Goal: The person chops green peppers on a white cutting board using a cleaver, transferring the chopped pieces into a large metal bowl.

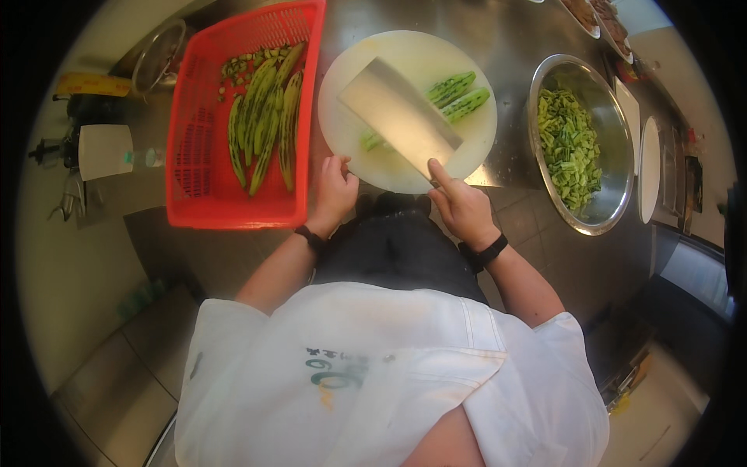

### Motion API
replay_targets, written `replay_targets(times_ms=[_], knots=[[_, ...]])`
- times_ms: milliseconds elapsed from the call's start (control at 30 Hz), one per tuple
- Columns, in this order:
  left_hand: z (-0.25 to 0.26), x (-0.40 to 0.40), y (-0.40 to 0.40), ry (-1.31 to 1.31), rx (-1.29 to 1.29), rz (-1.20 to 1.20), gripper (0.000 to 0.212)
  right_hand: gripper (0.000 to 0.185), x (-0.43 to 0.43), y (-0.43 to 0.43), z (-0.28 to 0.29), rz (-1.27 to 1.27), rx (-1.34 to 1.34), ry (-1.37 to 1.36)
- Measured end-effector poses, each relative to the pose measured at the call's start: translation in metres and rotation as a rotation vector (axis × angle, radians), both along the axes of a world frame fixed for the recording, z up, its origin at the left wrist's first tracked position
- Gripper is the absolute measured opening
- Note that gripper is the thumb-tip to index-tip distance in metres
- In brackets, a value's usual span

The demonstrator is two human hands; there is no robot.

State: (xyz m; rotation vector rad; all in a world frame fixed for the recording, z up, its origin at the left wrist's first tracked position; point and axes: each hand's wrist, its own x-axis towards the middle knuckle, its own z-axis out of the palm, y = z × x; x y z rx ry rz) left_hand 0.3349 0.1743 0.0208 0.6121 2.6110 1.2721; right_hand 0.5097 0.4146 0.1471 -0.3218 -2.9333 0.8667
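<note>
My right hand (pixel 464 210) grips a broad cleaver (pixel 402 117) by its handle, the blade lying slantwise over a round white cutting board (pixel 373 52). Two lengths of ridged green gourd (pixel 464 105) show beyond the blade on the right, and a pale green piece (pixel 370 140) peeks out from under its left edge. My left hand (pixel 337 190) rests by the board's near left rim with fingers curled; whether it holds anything is hidden. Beside it stands a red plastic basket (pixel 239 219) with several long green gourds (pixel 257 122) and small cut ends (pixel 239 67).
At the right stands a steel bowl (pixel 617 146) of chopped green pieces (pixel 566 152), with a white plate (pixel 649 169) beyond it. Trays of brownish food (pixel 613 26) lie at the far right. A metal strainer (pixel 159 58) sits behind the basket on the left.
</note>
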Motion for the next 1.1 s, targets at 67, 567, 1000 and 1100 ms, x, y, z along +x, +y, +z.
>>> replay_targets(times_ms=[67,567,1000,1100], knots=[[0.008,0.001,0.005,-0.034,0.004,-0.012,0.033,0.060,0.011,0.007,-0.035,-0.022,-0.027,0.014],[-0.001,-0.009,0.037,0.180,-0.098,-0.150,0.056,0.057,0.025,0.079,-0.062,-0.178,0.075,-0.315],[0.025,-0.007,0.040,0.057,-0.145,-0.057,0.061,0.055,0.002,0.142,-0.052,-0.301,-0.064,-0.201],[0.030,-0.013,0.044,0.057,-0.113,-0.015,0.058,0.053,-0.030,0.153,-0.008,-0.244,0.003,-0.226]])
